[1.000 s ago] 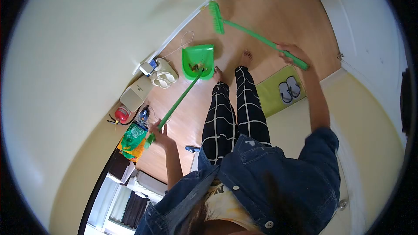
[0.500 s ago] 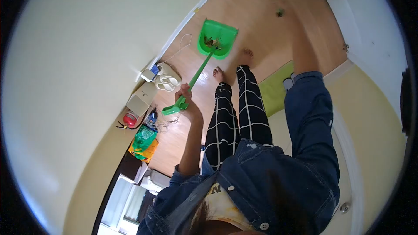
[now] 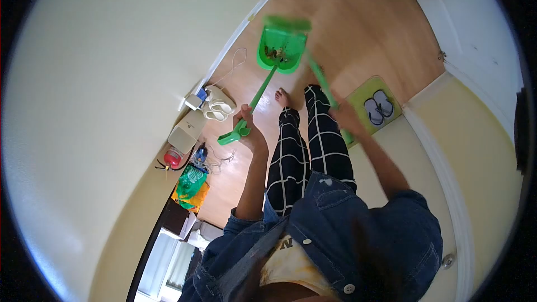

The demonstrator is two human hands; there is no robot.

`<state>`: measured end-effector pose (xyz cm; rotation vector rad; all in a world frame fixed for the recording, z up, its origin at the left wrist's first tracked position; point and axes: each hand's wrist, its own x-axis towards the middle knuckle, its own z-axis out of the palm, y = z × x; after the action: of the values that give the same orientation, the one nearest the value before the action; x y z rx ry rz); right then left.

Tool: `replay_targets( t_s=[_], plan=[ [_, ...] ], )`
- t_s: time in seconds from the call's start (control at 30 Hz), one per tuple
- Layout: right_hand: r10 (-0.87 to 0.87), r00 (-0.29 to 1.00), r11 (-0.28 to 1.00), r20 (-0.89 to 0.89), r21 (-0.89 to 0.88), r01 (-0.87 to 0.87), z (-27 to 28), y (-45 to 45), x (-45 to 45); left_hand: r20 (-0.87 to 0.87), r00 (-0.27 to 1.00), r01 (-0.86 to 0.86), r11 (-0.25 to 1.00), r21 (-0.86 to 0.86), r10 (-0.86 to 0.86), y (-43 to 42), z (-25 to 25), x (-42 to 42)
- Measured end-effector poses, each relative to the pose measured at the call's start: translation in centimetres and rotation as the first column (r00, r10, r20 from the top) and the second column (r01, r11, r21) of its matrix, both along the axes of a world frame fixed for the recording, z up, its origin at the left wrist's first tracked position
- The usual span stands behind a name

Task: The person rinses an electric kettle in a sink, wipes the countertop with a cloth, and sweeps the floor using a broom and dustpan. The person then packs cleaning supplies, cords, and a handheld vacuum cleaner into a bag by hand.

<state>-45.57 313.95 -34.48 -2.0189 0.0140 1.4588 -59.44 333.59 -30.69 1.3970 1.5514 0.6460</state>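
My left hand (image 3: 244, 118) is wrapped round the long handle of a green dustpan (image 3: 263, 92). The pan lies on the floor ahead of my feet, with brown debris (image 3: 276, 54) in it. In my right hand (image 3: 343, 113), smeared by motion, is the green stick of a broom (image 3: 316, 71). The broom's blurred green head (image 3: 287, 23) is at the far lip of the pan; whether it touches the pan I cannot tell.
A green mat (image 3: 394, 99) with grey flip-flops (image 3: 378, 108) lies at right. Along the left wall are white shoes (image 3: 218, 104), a beige box (image 3: 185, 132), a red fire extinguisher (image 3: 173, 158), loose cables (image 3: 215, 159) and a green bag (image 3: 191, 182).
My right hand has come back toward my body, and the broom head has moved left to the pan's far edge. The dustpan stays nearly where it was in my left hand.
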Motion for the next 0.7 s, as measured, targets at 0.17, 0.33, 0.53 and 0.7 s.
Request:
replay_targets(
  t_s=[0.17,0.33,0.53,0.7],
  plan=[
    [-0.102,0.981,0.994,0.168,0.048,0.095,-9.5,4.2,15.3,0.014,0.997,-0.081,0.996,-0.041,0.082,0.3,2.0,-2.3],
    [0.065,0.951,0.994,0.301,-0.103,-0.036,-21.5,8.9,3.7,-0.007,0.997,-0.076,0.996,-0.038,0.076,0.1,1.6,-2.4],
    [0.112,0.991,0.993,0.072,0.026,-0.114,-7.0,2.3,-10.2,-0.023,0.997,-0.08,0.995,-0.054,0.079,0.5,0.2,-3.7],
    [0.109,0.934,0.99,0.341,-0.123,-0.071,-5.3,1.6,3.4,0.025,0.997,-0.072,0.996,-0.044,0.073,0.6,1.0,-5.8]
  ],
)
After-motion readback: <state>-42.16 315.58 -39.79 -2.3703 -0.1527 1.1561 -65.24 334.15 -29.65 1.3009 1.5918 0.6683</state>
